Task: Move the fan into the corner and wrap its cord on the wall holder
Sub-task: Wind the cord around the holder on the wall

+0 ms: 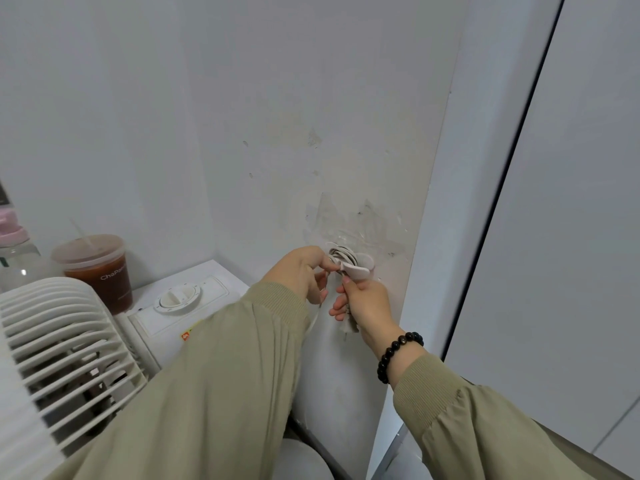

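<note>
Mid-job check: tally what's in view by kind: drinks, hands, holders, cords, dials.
Drinks: 2, cup and bottle
Hands: 2, left hand and right hand
Holders: 1, holder on the wall
Cords: 1, cord wound on the holder
Dials: 1, dial
Total: 7

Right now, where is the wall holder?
Head view, right of centre: the wall holder is on the wall, cord coiled round it, above the right hand.
</note>
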A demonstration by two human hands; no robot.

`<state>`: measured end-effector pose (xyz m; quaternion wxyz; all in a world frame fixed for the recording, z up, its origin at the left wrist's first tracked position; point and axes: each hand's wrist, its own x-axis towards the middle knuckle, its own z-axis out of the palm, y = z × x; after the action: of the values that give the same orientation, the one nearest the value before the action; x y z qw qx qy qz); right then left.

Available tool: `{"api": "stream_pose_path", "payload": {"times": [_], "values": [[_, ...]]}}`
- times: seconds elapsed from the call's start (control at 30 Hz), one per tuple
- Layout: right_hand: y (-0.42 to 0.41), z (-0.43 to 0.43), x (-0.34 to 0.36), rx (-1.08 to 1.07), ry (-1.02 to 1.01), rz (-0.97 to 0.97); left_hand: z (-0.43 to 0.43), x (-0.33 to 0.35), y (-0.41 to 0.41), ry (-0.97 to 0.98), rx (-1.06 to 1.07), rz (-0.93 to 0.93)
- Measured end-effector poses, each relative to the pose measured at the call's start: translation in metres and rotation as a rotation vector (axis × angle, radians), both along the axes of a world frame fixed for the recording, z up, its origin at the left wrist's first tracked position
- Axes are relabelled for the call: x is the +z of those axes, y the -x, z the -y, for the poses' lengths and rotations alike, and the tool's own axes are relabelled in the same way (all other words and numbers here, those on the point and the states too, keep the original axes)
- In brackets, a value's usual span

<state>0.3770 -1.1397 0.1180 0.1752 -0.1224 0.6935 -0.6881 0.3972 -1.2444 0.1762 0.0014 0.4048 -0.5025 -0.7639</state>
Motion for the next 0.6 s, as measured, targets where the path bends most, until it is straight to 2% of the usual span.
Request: {"api": "stream_pose_path", "payload": {"times": [0.3, 0.4, 0.5, 0.6], "values": [[-0.001, 0.000, -0.001, -0.018, -0.016, -0.006, -0.018, 0.009, -0.006, -0.015, 0.126, -0.020], [0.000, -0.001, 0.001, -0.017, 0.000, -0.001, -0.015, 0.010, -0.006, 0.051, 0.125, -0.005], [-0.001, -0.003, 0.002, -0.027, -0.029, -0.029, -0.016, 0.013, -0.011, 0.124, 0.037, 0.006], [-0.002, 0.001, 0.003, -0.129, -0.075, -0.071, -0.016, 0.018, -0.012, 0.249, -0.028, 0.000]]}}
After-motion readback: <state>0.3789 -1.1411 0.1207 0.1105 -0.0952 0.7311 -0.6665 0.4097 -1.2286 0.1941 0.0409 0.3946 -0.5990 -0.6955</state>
